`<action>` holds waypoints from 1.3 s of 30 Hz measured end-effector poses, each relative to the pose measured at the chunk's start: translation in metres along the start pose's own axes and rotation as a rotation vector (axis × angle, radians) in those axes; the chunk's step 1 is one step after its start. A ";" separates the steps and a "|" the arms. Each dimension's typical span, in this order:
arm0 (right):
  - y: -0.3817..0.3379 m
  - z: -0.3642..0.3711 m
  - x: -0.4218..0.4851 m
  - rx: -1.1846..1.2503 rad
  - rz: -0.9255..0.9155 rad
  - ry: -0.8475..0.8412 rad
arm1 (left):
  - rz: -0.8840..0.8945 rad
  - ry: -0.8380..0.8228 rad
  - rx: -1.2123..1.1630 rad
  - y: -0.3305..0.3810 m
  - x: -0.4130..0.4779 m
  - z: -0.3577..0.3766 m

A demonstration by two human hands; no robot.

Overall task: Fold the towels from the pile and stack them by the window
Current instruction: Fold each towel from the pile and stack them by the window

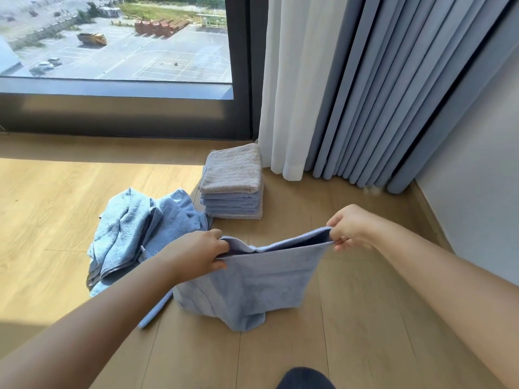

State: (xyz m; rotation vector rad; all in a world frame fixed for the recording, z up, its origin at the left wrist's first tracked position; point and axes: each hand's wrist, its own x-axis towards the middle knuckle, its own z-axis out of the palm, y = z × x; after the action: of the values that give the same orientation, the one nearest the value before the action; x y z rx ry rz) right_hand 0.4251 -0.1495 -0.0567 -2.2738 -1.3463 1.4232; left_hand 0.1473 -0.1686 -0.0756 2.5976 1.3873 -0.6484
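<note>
A blue towel hangs doubled over between my two hands, its lower edge bunched on the wooden floor. My left hand pinches its upper left corner and my right hand pinches the upper right corner. Left of it lies a rumpled pile of blue towels on the floor. Behind, by the window, stands a neat stack of folded towels, a beige one on top and blue ones under it.
A dark window frame runs along the back. White and blue curtains hang to the floor right of the stack. A grey wall closes the right side. A dark knee shows at the bottom edge.
</note>
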 end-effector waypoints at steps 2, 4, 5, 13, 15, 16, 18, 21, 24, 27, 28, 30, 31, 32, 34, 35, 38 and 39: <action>0.001 0.001 -0.002 -0.112 -0.032 0.003 | 0.008 -0.007 0.052 -0.004 -0.002 0.004; -0.001 -0.001 -0.002 -0.235 -0.069 0.009 | -0.003 -0.017 0.102 -0.005 -0.004 0.007; -0.002 -0.003 -0.001 -0.297 -0.085 0.006 | -0.024 -0.029 0.125 -0.004 -0.005 0.011; -0.005 -0.011 0.003 -0.575 -0.136 0.030 | -0.176 -0.025 0.171 -0.005 -0.009 0.042; 0.000 -0.012 0.007 -0.526 -0.191 0.032 | -0.081 0.078 0.092 -0.008 -0.011 0.047; 0.003 -0.012 0.008 -0.502 -0.232 0.028 | -0.038 0.066 0.042 -0.009 -0.014 0.044; 0.009 -0.012 0.008 -0.497 -0.299 -0.006 | -0.017 0.106 0.009 -0.014 -0.015 0.046; 0.016 -0.009 0.008 -0.598 -0.337 -0.077 | -0.100 -0.066 0.006 -0.009 -0.012 0.065; 0.021 -0.004 0.008 -0.765 -0.354 -0.115 | -0.150 -0.123 -0.044 0.004 -0.011 0.074; 0.036 -0.003 0.004 -0.887 -0.325 -0.126 | -0.257 -0.061 -0.200 0.010 -0.010 0.084; 0.044 -0.003 0.004 -0.923 -0.315 -0.128 | -0.285 -0.027 -0.238 0.011 -0.010 0.087; 0.063 -0.002 0.008 -1.011 -0.316 -0.109 | -0.294 -0.008 -0.257 0.014 -0.010 0.087; 0.073 0.000 0.010 -1.047 -0.318 -0.083 | -0.285 -0.010 -0.258 0.015 -0.008 0.088; 0.084 0.003 0.013 -1.059 -0.314 -0.050 | -0.270 -0.032 -0.250 0.016 -0.006 0.089; 0.103 0.011 0.015 -1.055 -0.276 -0.003 | -0.235 -0.115 -0.216 0.021 -0.002 0.092; 0.112 0.016 0.014 -1.064 -0.246 0.008 | -0.211 -0.158 -0.184 0.023 0.000 0.095; 0.144 0.029 0.015 -1.092 -0.159 0.020 | -0.176 -0.229 -0.099 0.031 0.009 0.105; 0.154 0.032 0.016 -1.093 -0.127 0.017 | -0.164 -0.231 -0.088 0.034 0.011 0.109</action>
State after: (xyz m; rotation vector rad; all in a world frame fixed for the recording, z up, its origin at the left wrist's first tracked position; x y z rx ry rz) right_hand 0.4962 -0.2389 -0.1661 -2.5865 -2.6438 0.6313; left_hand 0.1468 -0.2129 -0.1817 2.2753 1.5250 -0.8578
